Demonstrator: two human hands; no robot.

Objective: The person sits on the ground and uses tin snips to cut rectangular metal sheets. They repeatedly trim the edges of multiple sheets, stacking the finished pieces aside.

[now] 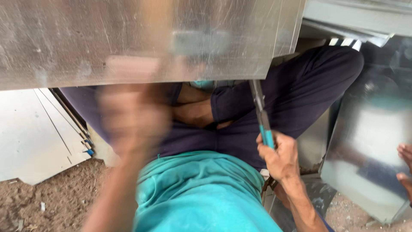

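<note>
The right hand was seen closed around the blue-sleeved handles of a pair of metal snips, whose grey blades ran up to the lower edge of a large metal sheet held across the top of the view. The left hand was raised just below that same edge, but it was so blurred that it could not be told whether it was open or closed, or whether the sheet was touched. The sheet was dull silver and scratched, and a blurred reflection was carried on it. Beneath the hands, crossed legs in dark trousers and a teal shirt were seen. To the left, flat pale sheets were stacked on the sandy ground. To the right, another shiny metal panel was propped upright, and the fingers of another person's hand were seen at its right edge. More folded sheet metal was seen at the upper right.
</note>
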